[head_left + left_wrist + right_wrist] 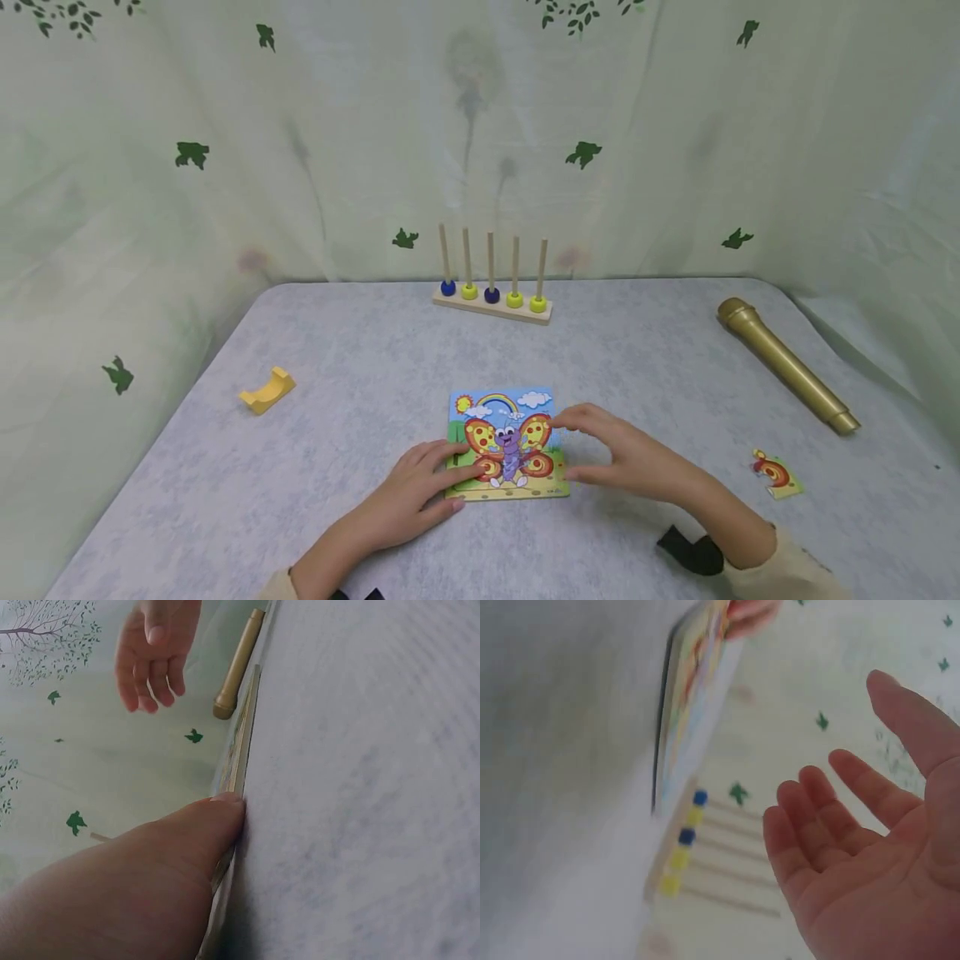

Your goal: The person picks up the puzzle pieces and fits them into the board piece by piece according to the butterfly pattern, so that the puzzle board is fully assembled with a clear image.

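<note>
A butterfly jigsaw puzzle (510, 485) in a flat board lies at the middle front of the table. My left hand (412, 496) rests on its left side, with fingers extended over the picture. In the left wrist view, the thumb (217, 821) touches the board's edge. My right hand (637, 454) hovers by the right side of the puzzle, fingers and thumb spread apart. The right wrist view shows its palm (885, 877) with nothing in it, held away from the board (671, 712). A loose puzzle piece (780, 477) with a red and orange curve lies farther right.
At the back stands a wooden peg rack (491, 307) with blue and yellow beads on upright pegs. A gold toy microphone (787, 362) lies at the right, and a yellow curved block (268, 392) at the left. A patterned curtain (360, 150) hangs behind the table.
</note>
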### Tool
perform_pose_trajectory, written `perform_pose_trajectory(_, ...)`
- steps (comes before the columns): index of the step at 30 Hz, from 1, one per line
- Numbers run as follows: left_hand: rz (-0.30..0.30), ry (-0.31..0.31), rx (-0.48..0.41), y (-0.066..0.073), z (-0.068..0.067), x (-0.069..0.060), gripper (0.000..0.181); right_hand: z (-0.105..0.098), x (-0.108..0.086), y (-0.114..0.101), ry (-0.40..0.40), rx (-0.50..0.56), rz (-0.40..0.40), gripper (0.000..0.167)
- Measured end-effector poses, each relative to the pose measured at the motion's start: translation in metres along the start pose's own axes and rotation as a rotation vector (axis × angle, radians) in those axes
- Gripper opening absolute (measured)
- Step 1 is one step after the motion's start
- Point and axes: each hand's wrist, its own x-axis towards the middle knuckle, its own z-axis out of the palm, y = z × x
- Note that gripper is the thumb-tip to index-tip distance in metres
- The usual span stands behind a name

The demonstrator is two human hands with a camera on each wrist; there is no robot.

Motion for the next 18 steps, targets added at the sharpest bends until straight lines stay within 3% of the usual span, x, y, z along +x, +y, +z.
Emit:
perform_pose_trajectory(6, -0.018, -0.012, -0.014, 0.000, -0.001, -0.001, 0.042, -0.031, -0.047, 0.013, 0.251, -0.147, 0.001, 0.063)
perform_pose_trajectory(10, -0.035, -0.026, -0.015, 0.002, -0.001, -0.001, 0.043, -0.046, -0.078, 0.025, 0.393, -0.179, -0.035, 0.069)
perform_pose_trajectory(18, -0.041, -0.038, -0.026, 0.003, -0.002, -0.001, 0.045, -0.055, -0.122, 0.050, 0.520, -0.187, 0.170, 0.071)
